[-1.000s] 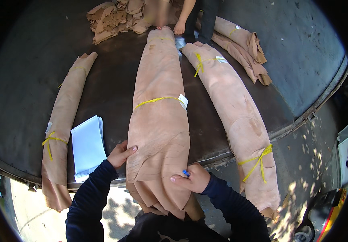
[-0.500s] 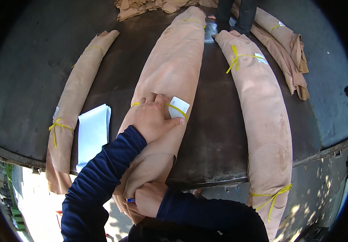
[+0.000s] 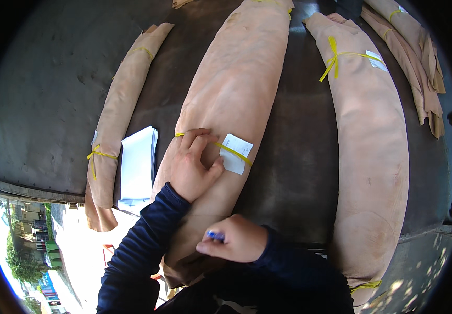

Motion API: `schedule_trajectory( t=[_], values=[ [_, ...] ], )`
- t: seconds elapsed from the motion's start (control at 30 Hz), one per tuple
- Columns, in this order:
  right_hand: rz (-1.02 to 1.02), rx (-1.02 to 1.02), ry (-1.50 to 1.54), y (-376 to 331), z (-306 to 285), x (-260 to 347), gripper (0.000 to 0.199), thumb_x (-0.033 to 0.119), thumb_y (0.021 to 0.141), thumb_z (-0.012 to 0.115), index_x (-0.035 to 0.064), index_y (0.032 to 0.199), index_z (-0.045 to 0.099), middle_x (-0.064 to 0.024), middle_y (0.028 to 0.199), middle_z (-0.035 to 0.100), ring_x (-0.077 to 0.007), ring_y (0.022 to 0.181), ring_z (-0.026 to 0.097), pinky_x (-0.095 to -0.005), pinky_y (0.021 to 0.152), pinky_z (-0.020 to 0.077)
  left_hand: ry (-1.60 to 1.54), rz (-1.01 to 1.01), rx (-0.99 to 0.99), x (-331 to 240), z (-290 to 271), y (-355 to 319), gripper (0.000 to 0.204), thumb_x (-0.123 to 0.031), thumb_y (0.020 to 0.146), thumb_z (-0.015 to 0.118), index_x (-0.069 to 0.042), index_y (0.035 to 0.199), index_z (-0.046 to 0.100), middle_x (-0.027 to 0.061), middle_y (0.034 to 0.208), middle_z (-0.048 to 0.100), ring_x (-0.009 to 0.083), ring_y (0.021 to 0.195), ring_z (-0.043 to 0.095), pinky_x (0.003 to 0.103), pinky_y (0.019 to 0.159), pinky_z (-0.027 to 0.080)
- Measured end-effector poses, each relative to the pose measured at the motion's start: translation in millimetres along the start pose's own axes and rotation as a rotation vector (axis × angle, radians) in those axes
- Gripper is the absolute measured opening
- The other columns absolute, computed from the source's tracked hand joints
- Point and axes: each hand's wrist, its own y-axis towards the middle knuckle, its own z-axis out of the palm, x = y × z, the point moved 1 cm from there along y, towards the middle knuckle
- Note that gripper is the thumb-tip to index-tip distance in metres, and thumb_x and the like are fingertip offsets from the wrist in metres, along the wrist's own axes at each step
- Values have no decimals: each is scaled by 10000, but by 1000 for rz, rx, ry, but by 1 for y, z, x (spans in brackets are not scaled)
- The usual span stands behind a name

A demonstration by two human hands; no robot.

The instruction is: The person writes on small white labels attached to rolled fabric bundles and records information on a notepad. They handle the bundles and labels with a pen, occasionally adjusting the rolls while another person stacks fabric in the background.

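A large tan roll of leather (image 3: 241,78) lies lengthwise in front of me, bound with a yellow tie (image 3: 218,145). Under that tie sits a white paper label (image 3: 235,157). My left hand (image 3: 192,165) rests on the roll beside the label, fingers bent and apart, fingertips close to the tie and thumb at the label's lower left edge. Closer to me, my right hand (image 3: 239,239) is closed around a blue pen (image 3: 215,235), above the roll's near end. Most of the pen is hidden in the fist.
A stack of white paper (image 3: 137,165) lies left of the big roll. Beyond it is a thinner tied roll (image 3: 121,99). On the right lies another tied roll (image 3: 370,141), with folded leather pieces (image 3: 406,63) farther off. All rest on a dark metal surface (image 3: 294,152).
My right hand has lifted from the roll's near end and moved forward and right with the pen. My left hand has drawn its thumb back off the label. The view has shifted.
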Motion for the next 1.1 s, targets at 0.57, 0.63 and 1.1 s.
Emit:
schedule_trajectory(
  t=[0.57,0.63,1.1],
  values=[
    [126,-815,407,35,-102,-65,213,161,884,732,-35,933,664,-59,793,664,-95,710,593,-268,669,493,-4,102,21,-2,3,0,475,-95,700,792,-43,1149,648,178,1361,529,352,1228,550,403,996,475],
    [164,-808,354,35,-104,-66,211,170,889,727,-34,893,675,-53,775,663,-90,699,587,-271,658,487,-17,84,19,-3,4,1,474,-102,700,797,-38,1146,650,174,1336,549,350,1220,556,403,993,476],
    [184,-726,467,37,-115,-69,247,215,910,720,-15,838,666,-35,719,644,-91,650,566,-270,603,465,-43,60,5,2,8,-1,393,-90,696,811,-8,1047,657,164,1241,604,327,1147,590,389,960,487]
  ],
)
